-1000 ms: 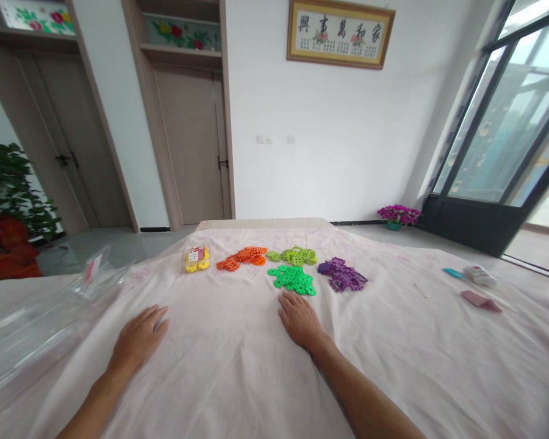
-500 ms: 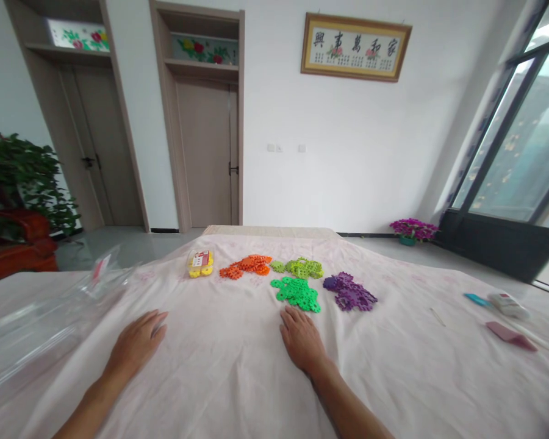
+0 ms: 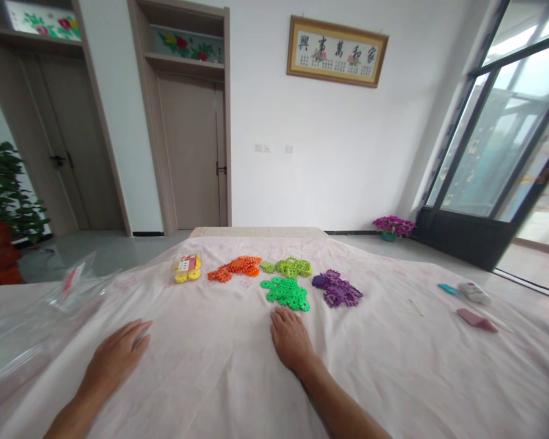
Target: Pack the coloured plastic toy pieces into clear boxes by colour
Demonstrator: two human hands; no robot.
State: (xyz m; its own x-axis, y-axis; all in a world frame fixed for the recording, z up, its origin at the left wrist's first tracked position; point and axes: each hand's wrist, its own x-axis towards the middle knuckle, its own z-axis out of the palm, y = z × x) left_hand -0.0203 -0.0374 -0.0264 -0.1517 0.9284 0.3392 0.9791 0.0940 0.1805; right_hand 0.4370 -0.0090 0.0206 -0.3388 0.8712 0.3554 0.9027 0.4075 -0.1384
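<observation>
- Green plastic pieces are being kept in a flat pile on the pink cloth, just beyond the fingertips of the right hand. No contact can be made out.
- Right hand is being rested palm-down, fingers loosely spread, nothing being gripped.
- Left hand is being rested flat likewise, empty, well apart from the pile.
- Pile is being spread wider left-right than front-back, with purple pieces just to its right.

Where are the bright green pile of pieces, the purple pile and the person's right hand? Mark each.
bright green pile [image 3: 286,292]: head view, middle of the heap.
purple pile [image 3: 336,289]: head view, middle of the heap.
right hand [image 3: 290,337]: head view, back of the hand.
</observation>
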